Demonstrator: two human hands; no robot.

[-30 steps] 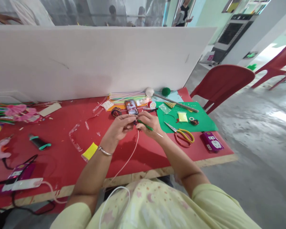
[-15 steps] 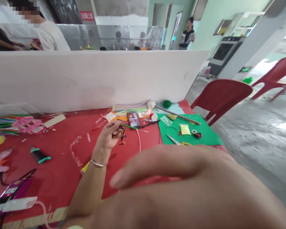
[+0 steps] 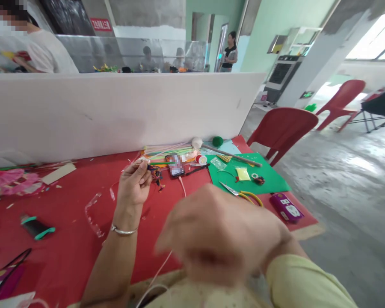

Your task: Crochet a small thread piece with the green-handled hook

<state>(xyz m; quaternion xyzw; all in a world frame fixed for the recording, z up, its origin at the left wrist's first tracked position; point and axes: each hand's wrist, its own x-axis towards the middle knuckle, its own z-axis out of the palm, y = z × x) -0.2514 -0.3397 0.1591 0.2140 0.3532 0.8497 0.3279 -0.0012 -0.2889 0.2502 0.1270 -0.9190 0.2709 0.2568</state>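
Note:
My left hand point(image 3: 134, 183), with a silver bangle at the wrist, is raised over the red table. Its thumb and fingers pinch a dark multicoloured thread bundle point(image 3: 156, 174), which hangs to the right of the fingertips. A thin green stick point(image 3: 162, 163) sticks out from the same fingers. My right hand point(image 3: 211, 231) is close to the camera in the lower middle, smeared by motion, so its fingers and anything in them cannot be made out. A phone point(image 3: 175, 166) lies just right of the thread bundle, with a white cable running from it.
Scissors with yellow handles point(image 3: 250, 197) lie by a green sheet point(image 3: 276, 182) bearing a yellow packet point(image 3: 243, 174). A purple box point(image 3: 286, 208) stands at the right edge. A black-and-teal tool point(image 3: 37, 227) lies left. A white partition point(image 3: 115, 111) borders the back; people are beyond it.
My right hand has moved away from the camera, from large and near at the lower right to the lower middle. The view has shifted right; my left hand keeps its pinch on the thread bundle.

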